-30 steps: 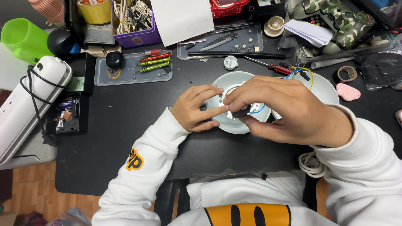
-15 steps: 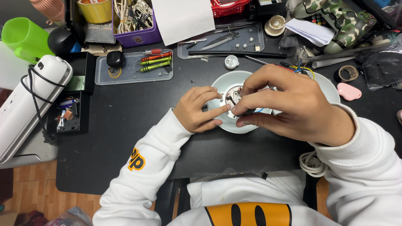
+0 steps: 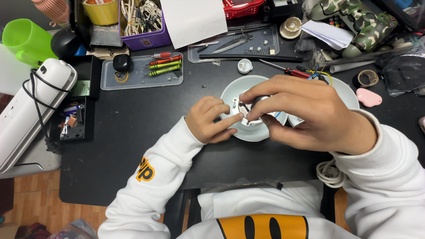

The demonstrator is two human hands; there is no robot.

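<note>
Hands met over the round white housing (image 3: 248,132) at the desk (image 3: 133,146) centre. Right hand (image 3: 305,117) had lifted its knuckles since a second ago, uncovering the metal core; its fingers (image 3: 265,90) pinched a small dark part (image 3: 259,102) just above that core. Left hand (image 3: 211,119) stayed curled, index finger pressed on the housing's inner rim. Screwdrivers (image 3: 164,64) lay in a clear tray (image 3: 110,82), well beyond the left fingers.

Black desk (image 3: 133,132), wooden floor (image 3: 31,203)
</note>
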